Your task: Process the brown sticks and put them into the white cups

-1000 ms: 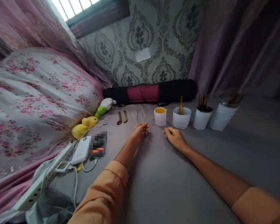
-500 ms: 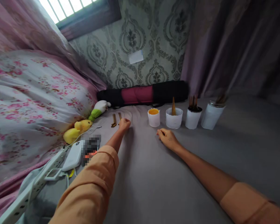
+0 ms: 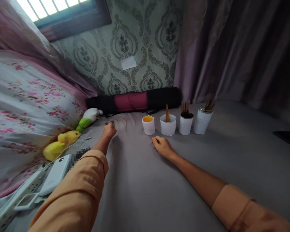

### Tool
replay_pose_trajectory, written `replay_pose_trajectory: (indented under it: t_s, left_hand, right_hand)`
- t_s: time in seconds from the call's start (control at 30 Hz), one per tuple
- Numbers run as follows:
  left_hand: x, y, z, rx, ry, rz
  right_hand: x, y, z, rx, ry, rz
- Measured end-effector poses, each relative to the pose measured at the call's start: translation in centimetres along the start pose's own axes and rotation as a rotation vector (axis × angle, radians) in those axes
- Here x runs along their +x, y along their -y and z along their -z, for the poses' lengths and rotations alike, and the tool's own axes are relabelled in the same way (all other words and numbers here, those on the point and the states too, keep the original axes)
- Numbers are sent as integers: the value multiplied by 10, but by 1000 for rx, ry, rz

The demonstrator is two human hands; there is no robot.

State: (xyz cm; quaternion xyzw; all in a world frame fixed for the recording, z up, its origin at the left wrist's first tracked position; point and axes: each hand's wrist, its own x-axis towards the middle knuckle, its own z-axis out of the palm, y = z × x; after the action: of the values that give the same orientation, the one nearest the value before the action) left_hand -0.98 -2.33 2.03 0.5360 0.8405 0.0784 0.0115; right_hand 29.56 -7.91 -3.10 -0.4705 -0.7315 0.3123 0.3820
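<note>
My left hand [image 3: 108, 130] reaches forward over the grey sheet and closes over two small brown sticks [image 3: 112, 122], whose tips show just past the fingers. My right hand [image 3: 161, 146] rests on the sheet with its fingers curled, nothing visible in it, just in front of a row of white cups. The cup with yellow contents [image 3: 148, 124] is nearest to it. Beside that stand a cup holding a brown cone [image 3: 168, 124], a dark-rimmed cup with sticks [image 3: 186, 123] and a jar with sticks [image 3: 202, 120].
A black and red rolled bolster [image 3: 132, 101] lies against the patterned wall. Yellow and green-white plush toys [image 3: 60, 141] sit by the floral quilt [image 3: 21, 106]. A power bank [image 3: 55, 174], a power strip and cables lie at the left. Curtains hang at the right.
My left hand has moved forward and left from beside the yellow cup onto the two brown sticks and closed on them. The view has swung rightward. My right hand has stayed put.
</note>
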Motion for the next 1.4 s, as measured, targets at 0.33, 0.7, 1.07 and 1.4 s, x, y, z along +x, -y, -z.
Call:
replay_pose_trajectory:
  t_s: [0.33, 0.7, 1.07, 1.4]
  left_hand:
    - [4, 1, -6, 131, -18, -2]
    - [8, 4, -5, 185, 33, -12]
    - [14, 5, -16, 142, 66, 12]
    - [14, 4, -17, 101, 50, 61]
  right_hand:
    - [1, -3, -2, 8, -11, 6]
    - [0, -1, -2, -9, -3, -23]
    - [-1, -1, -2, -25, -1, -24]
    - [-2, -2, -2, -18, -5, -10]
